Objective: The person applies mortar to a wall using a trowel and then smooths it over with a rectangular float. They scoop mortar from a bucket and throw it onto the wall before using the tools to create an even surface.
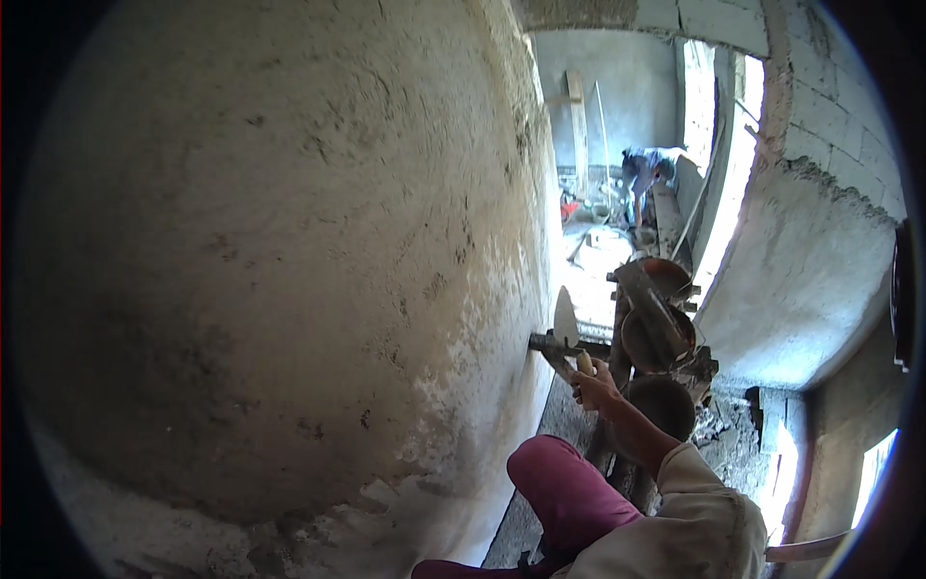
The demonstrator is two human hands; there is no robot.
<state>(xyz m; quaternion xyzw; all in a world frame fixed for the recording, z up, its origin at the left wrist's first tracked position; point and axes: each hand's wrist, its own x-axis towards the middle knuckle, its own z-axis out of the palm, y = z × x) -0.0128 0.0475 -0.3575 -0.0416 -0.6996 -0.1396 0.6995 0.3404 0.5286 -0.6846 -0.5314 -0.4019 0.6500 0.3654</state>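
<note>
My right hand (593, 386) is closed around the wooden handle of a pointed trowel (566, 317), whose metal blade points up and away beside the wall. A dark pipe or bar (550, 342) crosses behind the trowel, near the wall's edge. Just below the blade, a greyish flat piece (557, 366) reaches toward my fingers; I cannot make out what it is. My left hand is outside the picture. The large plastered wall (318, 241) on the left is rough, with pale damp-looking patches.
Round buckets (644, 340) stand beyond my right forearm, with a board (648, 299) leaning across them. A dark round container (664, 407) lies closer. Through the opening, another person (648, 174) bends near a long board (667, 222). A block wall (839, 125) rises at right.
</note>
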